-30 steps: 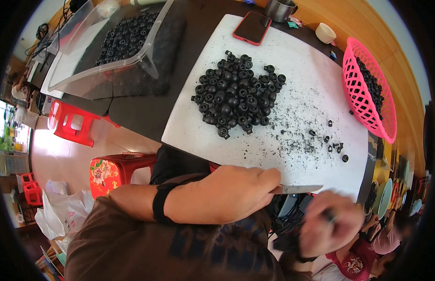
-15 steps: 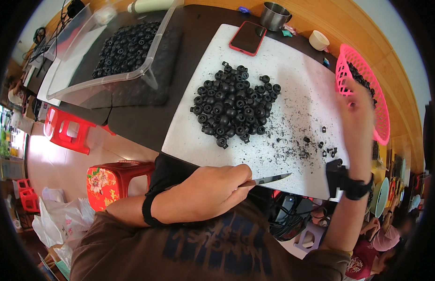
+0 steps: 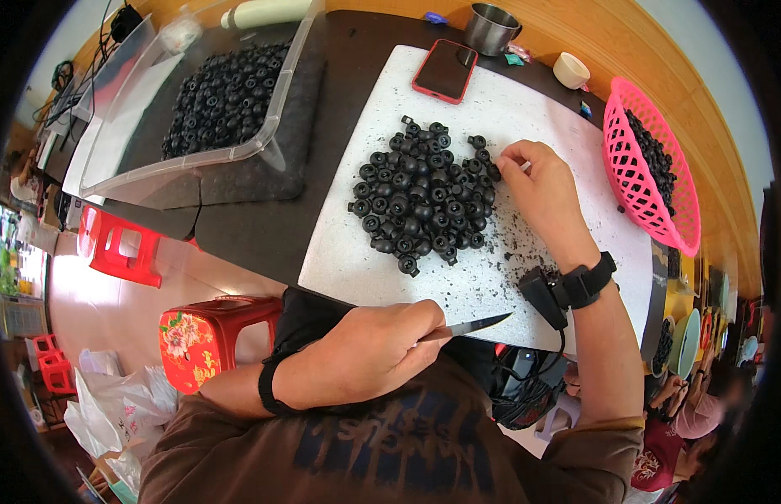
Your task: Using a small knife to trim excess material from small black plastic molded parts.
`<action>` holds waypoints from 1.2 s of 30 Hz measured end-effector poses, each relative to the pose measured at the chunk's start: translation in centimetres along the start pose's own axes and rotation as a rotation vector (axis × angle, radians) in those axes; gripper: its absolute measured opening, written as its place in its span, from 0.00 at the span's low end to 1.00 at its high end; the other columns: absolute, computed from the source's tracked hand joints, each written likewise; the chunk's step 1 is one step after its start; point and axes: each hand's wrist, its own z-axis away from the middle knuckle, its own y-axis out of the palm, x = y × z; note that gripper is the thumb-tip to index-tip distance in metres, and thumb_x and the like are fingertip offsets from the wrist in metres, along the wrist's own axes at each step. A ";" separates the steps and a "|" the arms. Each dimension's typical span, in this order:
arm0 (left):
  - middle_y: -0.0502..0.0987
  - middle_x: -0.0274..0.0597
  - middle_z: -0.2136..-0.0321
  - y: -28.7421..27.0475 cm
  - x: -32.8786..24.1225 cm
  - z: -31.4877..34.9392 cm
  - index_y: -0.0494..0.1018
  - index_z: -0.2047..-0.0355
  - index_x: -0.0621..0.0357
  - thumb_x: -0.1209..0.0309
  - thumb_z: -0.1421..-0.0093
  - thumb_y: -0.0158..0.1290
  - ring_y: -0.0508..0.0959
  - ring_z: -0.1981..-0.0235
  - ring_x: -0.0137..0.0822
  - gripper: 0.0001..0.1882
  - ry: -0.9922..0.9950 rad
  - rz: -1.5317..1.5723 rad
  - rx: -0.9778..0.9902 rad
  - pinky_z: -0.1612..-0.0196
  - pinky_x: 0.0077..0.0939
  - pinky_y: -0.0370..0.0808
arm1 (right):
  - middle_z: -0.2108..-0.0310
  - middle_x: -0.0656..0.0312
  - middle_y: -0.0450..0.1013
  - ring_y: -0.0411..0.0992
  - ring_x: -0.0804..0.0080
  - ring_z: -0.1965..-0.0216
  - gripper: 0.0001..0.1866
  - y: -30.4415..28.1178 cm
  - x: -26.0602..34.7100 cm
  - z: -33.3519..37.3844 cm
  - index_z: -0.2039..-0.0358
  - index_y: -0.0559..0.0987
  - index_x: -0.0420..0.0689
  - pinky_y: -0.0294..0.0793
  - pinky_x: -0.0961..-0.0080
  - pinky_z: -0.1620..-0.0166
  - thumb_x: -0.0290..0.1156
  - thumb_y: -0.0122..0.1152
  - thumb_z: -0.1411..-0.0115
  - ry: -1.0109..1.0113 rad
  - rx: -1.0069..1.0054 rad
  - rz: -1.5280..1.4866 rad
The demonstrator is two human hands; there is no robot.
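— Since half a second ago, right hand (image 3: pixel 541 189) drops onto the pile of black rubber parts (image 3: pixel 424 202) on the white board (image 3: pixel 357 252), fingers pinching one.

— Left hand (image 3: pixel 369 353) grips the knife (image 3: pixel 478 324) closed; its bare blade could nick the reaching wrist.

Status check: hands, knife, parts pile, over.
Left hand grips knife. Right hand touching black parts pile on white board. Nothing blocking.

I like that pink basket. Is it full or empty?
Partly full: the pink basket holds black parts along one side; bare mesh shows beside them.
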 end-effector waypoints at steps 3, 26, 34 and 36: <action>0.73 0.50 0.76 0.1 0.0 -0.1 0.65 0.68 0.62 0.72 0.43 0.51 0.75 0.73 0.50 0.08 0.000 0.004 0.017 0.71 0.36 0.70 | 0.67 0.49 0.72 0.70 0.51 0.64 0.09 0.2 -0.3 -0.1 0.66 0.78 0.39 0.69 0.63 0.59 0.28 0.53 0.46 -0.034 -0.111 0.090; 0.72 0.40 0.78 0.6 -2.3 -2.0 0.69 0.69 0.62 0.72 0.42 0.51 0.72 0.78 0.28 0.06 0.025 0.264 0.039 0.73 0.21 0.68 | 0.65 0.57 0.73 0.71 0.78 0.68 0.12 -2.7 6.2 17.1 0.61 0.71 0.35 0.72 0.80 0.60 0.23 0.59 0.44 0.395 -0.014 -1.394; 0.69 0.42 0.82 1.9 -2.6 -2.1 0.69 0.73 0.59 0.76 0.50 0.58 0.71 0.82 0.44 0.07 0.213 0.014 -0.031 0.80 0.28 0.66 | 0.60 0.55 0.69 0.70 0.74 0.61 0.14 -0.4 5.1 18.6 0.59 0.69 0.36 0.70 0.79 0.56 0.17 0.59 0.47 0.109 0.008 -1.492; 0.69 0.42 0.82 2.0 -2.5 -2.0 0.69 0.74 0.59 0.76 0.50 0.58 0.71 0.83 0.44 0.07 0.230 0.028 -0.024 0.80 0.28 0.66 | 0.60 0.55 0.69 0.70 0.75 0.61 0.15 -0.4 4.8 18.9 0.59 0.68 0.36 0.70 0.80 0.56 0.17 0.59 0.47 0.172 0.053 -1.580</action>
